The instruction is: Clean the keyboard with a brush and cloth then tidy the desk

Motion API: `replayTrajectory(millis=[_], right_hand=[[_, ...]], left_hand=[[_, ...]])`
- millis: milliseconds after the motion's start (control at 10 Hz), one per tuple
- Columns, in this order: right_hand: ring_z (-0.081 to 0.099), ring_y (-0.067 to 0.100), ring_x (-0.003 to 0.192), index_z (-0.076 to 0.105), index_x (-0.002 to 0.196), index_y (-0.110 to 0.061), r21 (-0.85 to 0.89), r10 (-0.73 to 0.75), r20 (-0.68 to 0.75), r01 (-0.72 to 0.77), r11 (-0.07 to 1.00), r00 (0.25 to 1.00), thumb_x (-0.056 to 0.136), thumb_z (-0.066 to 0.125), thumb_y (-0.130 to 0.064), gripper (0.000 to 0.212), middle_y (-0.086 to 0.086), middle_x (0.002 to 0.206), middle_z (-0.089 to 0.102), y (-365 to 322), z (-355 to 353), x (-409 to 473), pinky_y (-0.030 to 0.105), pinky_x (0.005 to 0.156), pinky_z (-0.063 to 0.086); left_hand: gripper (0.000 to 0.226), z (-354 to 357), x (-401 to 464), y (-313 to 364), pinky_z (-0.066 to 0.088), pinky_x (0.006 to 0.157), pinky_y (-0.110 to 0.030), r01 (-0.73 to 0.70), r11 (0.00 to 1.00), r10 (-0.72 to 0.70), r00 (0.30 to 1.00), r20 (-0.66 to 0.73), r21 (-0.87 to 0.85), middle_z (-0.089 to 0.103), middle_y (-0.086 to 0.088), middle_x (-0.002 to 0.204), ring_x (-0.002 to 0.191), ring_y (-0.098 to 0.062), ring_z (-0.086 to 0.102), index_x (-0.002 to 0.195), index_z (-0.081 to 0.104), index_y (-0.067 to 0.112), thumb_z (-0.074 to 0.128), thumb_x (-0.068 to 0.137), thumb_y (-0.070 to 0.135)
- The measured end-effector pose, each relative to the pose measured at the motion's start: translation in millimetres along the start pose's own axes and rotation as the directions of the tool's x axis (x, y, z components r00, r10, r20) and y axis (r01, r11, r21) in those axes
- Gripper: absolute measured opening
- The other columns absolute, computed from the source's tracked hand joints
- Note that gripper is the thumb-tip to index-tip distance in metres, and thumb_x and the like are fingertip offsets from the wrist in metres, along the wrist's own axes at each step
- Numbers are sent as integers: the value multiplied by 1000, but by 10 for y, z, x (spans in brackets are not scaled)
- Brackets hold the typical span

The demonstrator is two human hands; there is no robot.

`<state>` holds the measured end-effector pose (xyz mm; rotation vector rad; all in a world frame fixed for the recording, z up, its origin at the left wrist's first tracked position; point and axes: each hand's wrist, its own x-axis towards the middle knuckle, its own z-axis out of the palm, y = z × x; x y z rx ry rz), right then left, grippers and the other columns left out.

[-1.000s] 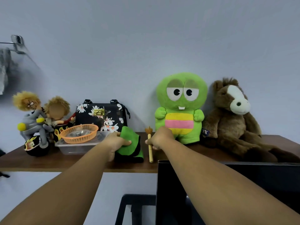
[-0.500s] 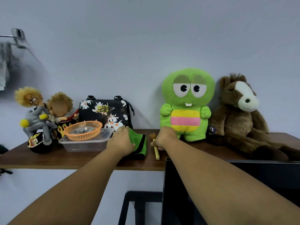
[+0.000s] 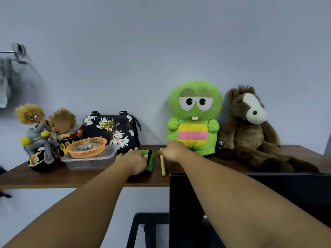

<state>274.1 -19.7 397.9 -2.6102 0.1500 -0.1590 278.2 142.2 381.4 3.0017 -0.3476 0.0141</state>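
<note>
- So, both of my arms reach up to the wooden shelf (image 3: 35, 178), which I read as the putting-away end of the task: cloth and brush laid down side by side near the shelf's front edge.
- My left hand (image 3: 133, 161) lies flat on the green cloth (image 3: 150, 159), palm down, fingers spread over its top. That grip is open, pressing rather than pinching, which I judge is meant to flatten the folded cloth so it stays put.
- The cloth sits just beside the clear plastic container (image 3: 89, 161), which carries an orange basket (image 3: 86, 147); tucking it there keeps it clear of the shelf's lip.
- My right hand (image 3: 174, 151) rests over the bristle end of the brush (image 3: 163, 166). The fingers curl down out of sight, so I cannot tell whether that grip is clamped on the brush or only resting on it.
- The brush lies flat, its wooden handle pointing toward the front edge, between the cloth and the green plush toy (image 3: 194, 120). Lying flat, it should not roll far.
- A floral bag (image 3: 111, 130), two dolls (image 3: 44, 129) at the left end and a brown plush horse (image 3: 250, 129) toward the right end line the back of the shelf, so the front strip is the free room.
- No keyboard shows from here.
</note>
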Motion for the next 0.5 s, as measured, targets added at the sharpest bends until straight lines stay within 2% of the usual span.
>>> replayTrajectory(millis=[100,200,300,400,500], right_hand=[[58,30,113,66,111,-8,57,-86,54,82,995,995,94,53,-45,42,13,118,64,101,-228,-179,30,85,45],[55,30,117,64,113,-11,79,-164,-33,166,983,986,97,50,-40,36,13,124,63,152,-469,-337,32,93,43],[54,30,119,61,119,-13,87,-218,-126,230,969,968,96,50,-39,35,10,127,62,304,-772,-459,32,93,42],[46,28,132,52,136,-12,54,-263,-188,277,959,946,97,49,-35,46,9,143,51,495,-1156,-659,31,102,37],[39,28,137,41,144,-10,24,-277,-229,290,957,933,99,46,-34,51,10,151,41,718,-1561,-833,32,108,33]], left_hand=[[55,-130,-105,167,18,114,-54,-24,999,25,998,-63,24,29,-7,154,142,-24,27,145,35,13,18,101,41],[53,-300,-198,278,19,114,-52,-30,999,34,991,-131,30,27,-6,156,142,-22,27,143,37,14,18,101,40],[53,-500,-372,556,15,117,-47,-38,998,49,975,-215,56,16,-3,161,147,-20,18,149,29,15,21,102,38],[55,-655,-517,889,11,118,-45,-63,997,76,954,-289,55,12,-1,162,148,-17,12,152,24,18,24,102,40],[58,-791,-592,1248,13,118,-44,-84,995,98,939,-329,57,11,-2,163,149,-18,12,153,21,19,24,101,44]])
